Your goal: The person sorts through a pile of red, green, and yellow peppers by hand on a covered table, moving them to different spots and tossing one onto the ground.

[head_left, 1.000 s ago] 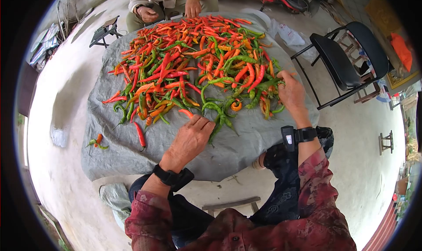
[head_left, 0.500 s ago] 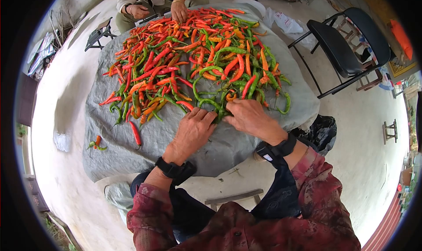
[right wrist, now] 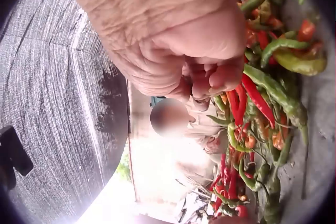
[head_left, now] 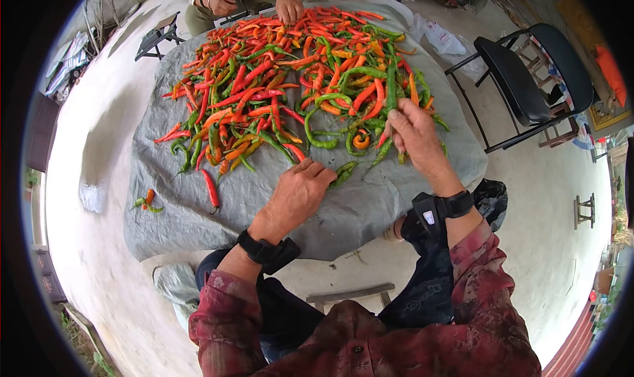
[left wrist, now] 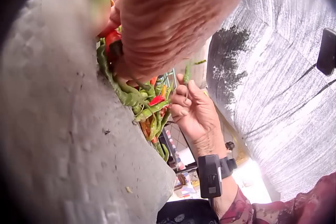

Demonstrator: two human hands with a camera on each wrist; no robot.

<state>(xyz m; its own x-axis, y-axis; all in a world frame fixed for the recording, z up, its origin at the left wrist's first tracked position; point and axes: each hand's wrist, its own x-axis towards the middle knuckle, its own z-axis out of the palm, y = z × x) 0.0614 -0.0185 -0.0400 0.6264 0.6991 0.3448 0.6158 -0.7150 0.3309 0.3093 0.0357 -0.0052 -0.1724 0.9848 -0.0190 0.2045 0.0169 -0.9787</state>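
Note:
Red, orange and green peppers (head_left: 254, 79) lie heaped on a grey sheet (head_left: 370, 212). Low on the sheet, the left hand (head_left: 290, 198) has its fingers curled over green peppers (head_left: 345, 172), whose ends stick out to its right. Seen by the left wrist camera, that hand (left wrist: 168, 19) covers part of a red pepper (left wrist: 112, 40) beside the green ones. The right hand (head_left: 422, 142) pinches a long green pepper (head_left: 391, 86) over the heap's right side; its thumb and fingertips meet at the lower end. The right wrist view shows this hand (right wrist: 173, 35) with curled fingers.
Across the heap another person's hand (head_left: 288, 8) touches peppers at the far edge. A black folding chair (head_left: 512, 79) stands at the right, a small folding stool (head_left: 157, 37) at the upper left. A few peppers (head_left: 148, 200) lie apart at the left.
From beside the left hand, the right hand has moved up and to the right, holding a green pepper. Fewer green peppers lie by the left hand, which has hardly moved.

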